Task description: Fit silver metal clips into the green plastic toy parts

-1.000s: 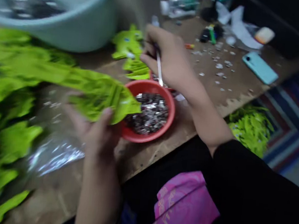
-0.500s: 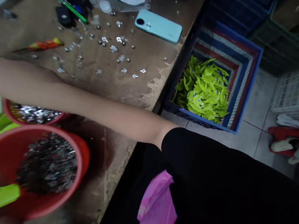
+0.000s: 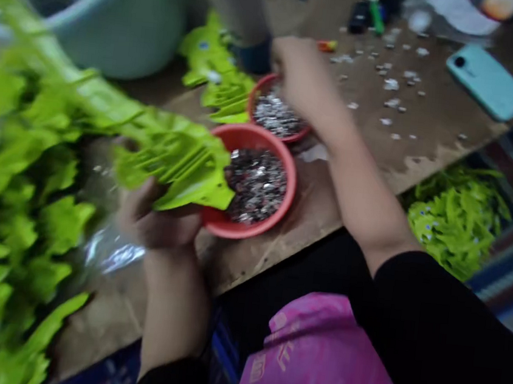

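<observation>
My left hand (image 3: 159, 221) is closed around a stack of lime-green plastic pieces (image 3: 190, 170), which fans out over the rim of a larger red bowl (image 3: 285, 204). Small dark and shiny metal parts fill much of that bowl. Behind it stands a smaller red bowl (image 3: 299, 136) of bright metal parts. My right hand (image 3: 293, 61) is over its far edge with fingers curled down; the fingertips are blurred and partly hidden, so anything in them cannot be made out. More lime-green pieces (image 3: 226, 88) lie left of the smaller bowl.
A heap of lime-green pieces (image 3: 10, 221) covers the left side. A big pale green tub (image 3: 131, 26) stands behind. A blurred grey column (image 3: 235, 0) rises near my right hand. A turquoise phone (image 3: 488, 82) and scattered metal bits lie at right. A crate below holds green pieces (image 3: 459, 222).
The view has swung left, bringing the green heap, the tub and both hands into sight. My right arm, earlier stretched across the bench with its hand outside the picture, now bends over the smaller bowl.
</observation>
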The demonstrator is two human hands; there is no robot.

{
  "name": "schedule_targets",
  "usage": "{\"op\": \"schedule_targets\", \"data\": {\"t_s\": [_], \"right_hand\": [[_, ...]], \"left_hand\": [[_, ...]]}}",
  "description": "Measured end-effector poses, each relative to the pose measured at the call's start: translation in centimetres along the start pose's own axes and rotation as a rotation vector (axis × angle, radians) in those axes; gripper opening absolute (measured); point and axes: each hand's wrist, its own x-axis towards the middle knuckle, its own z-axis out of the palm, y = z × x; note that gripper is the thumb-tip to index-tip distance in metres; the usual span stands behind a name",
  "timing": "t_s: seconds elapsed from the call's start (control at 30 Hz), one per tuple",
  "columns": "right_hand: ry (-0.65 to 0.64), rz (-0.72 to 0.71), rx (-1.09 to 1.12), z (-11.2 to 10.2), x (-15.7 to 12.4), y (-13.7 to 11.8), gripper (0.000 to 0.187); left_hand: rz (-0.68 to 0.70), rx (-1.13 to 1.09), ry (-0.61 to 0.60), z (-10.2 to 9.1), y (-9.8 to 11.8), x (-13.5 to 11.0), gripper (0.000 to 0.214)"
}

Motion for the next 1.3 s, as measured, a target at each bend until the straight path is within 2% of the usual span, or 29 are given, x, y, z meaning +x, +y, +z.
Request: {"op": "schedule_targets", "data": {"t_s": [0.07,0.13,0.2,0.27,0.33,0.43,0.6,0.83,1.07,1.2,1.3], "right_hand": [[0.054,-0.056,-0.118,-0.2,0.2,0.3,0.032],[0.21,-0.1,-0.236,-0.3,0.2,0.5,0.032],[0.353,-0.193,-0.22,-0.4,0.1,0.8,0.029],[0.403,-0.3,-0.107,-0.3,-0.1,0.9,0.029],[0.377,-0.365,0.027,0.2,-0.2,1.1,0.039],[0.267,-0.401,0.171,0.9,0.0,1.6,0.054],[0.091,-0.389,0.236,0.9,1.3,3.5,0.047],[0.066,-0.377,0.191,0.9,2.8,5.3,0.043],[-0.041,-0.322,0.133,1.4,2.8,6.1,0.056],[-0.012,-0.364,0.068,1.3,2.9,6.3,0.057],[-0.013,-0.368,0.147,1.4,2.5,5.8,0.054]], "left_hand": [[0.075,-0.181,0.111,-1.3,-1.1,0.3,0.037],[0.069,-0.305,0.097,-2.2,-1.9,0.3,0.042],[0.038,-0.387,0.067,-2.4,-2.1,0.1,0.055],[0.001,-0.456,0.098,-1.9,-1.7,-0.2,0.064],[-0.047,-0.511,0.149,-1.2,-1.0,-0.5,0.062],[-0.085,-0.533,0.177,-0.5,-0.1,-0.5,0.058],[-0.118,-0.54,0.174,-0.6,0.0,-0.3,0.059],[-0.122,-0.542,0.167,-0.7,-0.2,-0.1,0.06],[-0.097,-0.496,0.121,-1.3,-1.2,0.0,0.059],[-0.089,-0.505,0.141,-1.4,-1.3,0.1,0.056],[-0.093,-0.509,0.132,-1.5,-1.3,0.2,0.057]]}}
